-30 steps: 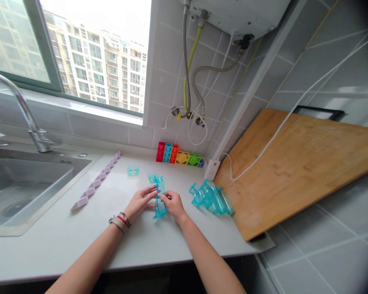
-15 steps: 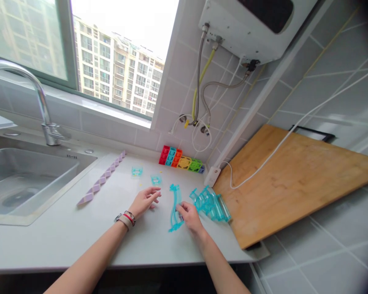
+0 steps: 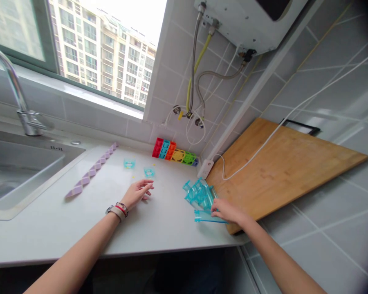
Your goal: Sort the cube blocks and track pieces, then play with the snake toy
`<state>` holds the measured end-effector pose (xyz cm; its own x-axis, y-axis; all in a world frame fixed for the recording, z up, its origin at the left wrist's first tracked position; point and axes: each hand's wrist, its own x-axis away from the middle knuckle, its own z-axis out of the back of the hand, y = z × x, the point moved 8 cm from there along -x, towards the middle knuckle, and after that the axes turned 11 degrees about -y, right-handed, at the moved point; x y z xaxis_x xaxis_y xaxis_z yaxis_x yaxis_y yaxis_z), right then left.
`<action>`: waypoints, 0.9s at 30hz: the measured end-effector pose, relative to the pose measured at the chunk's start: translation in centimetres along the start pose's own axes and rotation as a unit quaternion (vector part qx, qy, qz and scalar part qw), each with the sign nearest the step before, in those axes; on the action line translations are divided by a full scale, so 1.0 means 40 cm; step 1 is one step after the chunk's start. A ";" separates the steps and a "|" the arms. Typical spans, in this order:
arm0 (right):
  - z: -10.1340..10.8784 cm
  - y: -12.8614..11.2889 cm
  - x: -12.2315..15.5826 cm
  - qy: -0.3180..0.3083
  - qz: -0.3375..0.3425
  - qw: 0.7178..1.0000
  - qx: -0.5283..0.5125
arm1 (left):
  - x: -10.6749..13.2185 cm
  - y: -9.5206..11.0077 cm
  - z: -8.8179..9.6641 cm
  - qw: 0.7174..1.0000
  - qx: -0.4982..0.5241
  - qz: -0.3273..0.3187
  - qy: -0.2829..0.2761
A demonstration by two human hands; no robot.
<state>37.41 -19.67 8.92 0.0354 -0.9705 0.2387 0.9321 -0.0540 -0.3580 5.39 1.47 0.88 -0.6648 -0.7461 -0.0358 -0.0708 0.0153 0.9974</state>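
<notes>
My right hand (image 3: pixel 227 212) rests on a long clear-blue curved track piece (image 3: pixel 207 217) lying flat at the counter's front right, fingers closed over its end. Just behind it sits a pile of clear-blue track pieces (image 3: pixel 199 192). My left hand (image 3: pixel 137 192), with a watch and bands on the wrist, hovers low over the white counter (image 3: pixel 159 224) with fingers loosely spread and nothing in it. Two small clear-blue square pieces (image 3: pixel 129 163) (image 3: pixel 149 172) lie just beyond it.
A row of coloured square blocks (image 3: pixel 174 154) stands against the tiled wall. A purple zigzag strip (image 3: pixel 90 174) lies beside the steel sink (image 3: pixel 15 171). A wooden board (image 3: pixel 282 163) leans at the right, with a white cable and adapter (image 3: pixel 206 168).
My right hand has carried the long track piece from the middle of the counter to the right, down beside the pile. My left hand let go and stays near the middle.
</notes>
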 end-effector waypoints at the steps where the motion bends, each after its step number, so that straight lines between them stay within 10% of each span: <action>1: -0.003 0.011 -0.001 0.000 0.001 1.000 0.000 | 0.000 -0.001 0.000 1.000 -0.001 0.000 0.000; 27: -0.040 0.049 -0.018 -0.052 -0.072 0.979 0.185 | -0.011 -0.019 0.000 0.999 -0.026 0.012 -0.024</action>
<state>38.61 -19.47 6.59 -0.0879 -0.9284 0.3610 0.9961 -0.0817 0.0324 5.73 1.78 0.13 -0.7005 -0.7135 -0.0131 -0.0163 -0.0024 0.9999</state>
